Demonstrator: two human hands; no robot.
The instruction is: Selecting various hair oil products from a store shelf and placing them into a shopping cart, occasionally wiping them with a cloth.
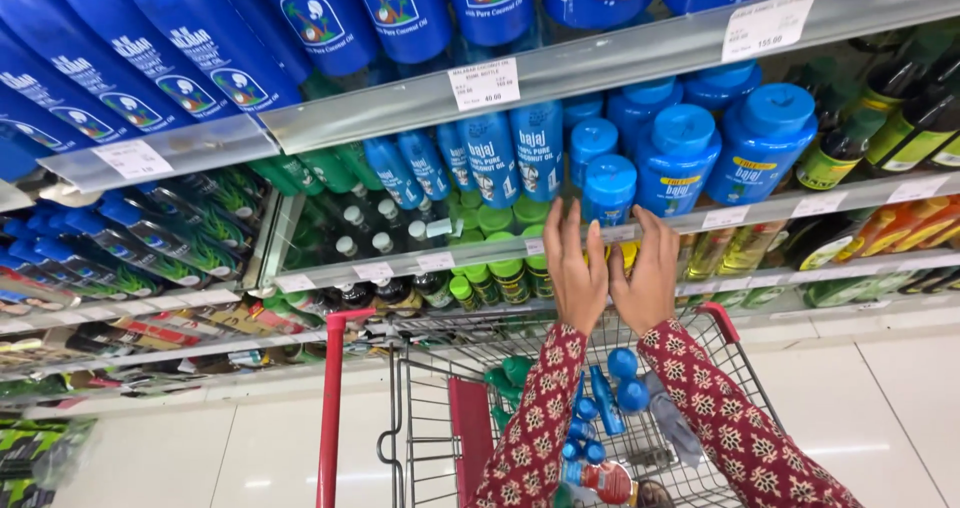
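Both my hands reach up side by side toward a shop shelf, in red patterned sleeves. My left hand (575, 268) and my right hand (647, 273) have fingers spread and hold nothing. Their fingertips touch the shelf rail (760, 211) just below a small blue bottle with a round cap (609, 190). Larger blue capped bottles (682, 156) stand to the right of it, and slim blue bottles (488, 158) to the left.
A wire shopping cart (430, 388) with red handles stands below my arms, holding several blue bottles (608, 408) and green ones. Green-capped bottles (508, 268) fill the shelf below. Long blue bottles (200, 58) lie on the top shelf. White tiled floor lies on the right.
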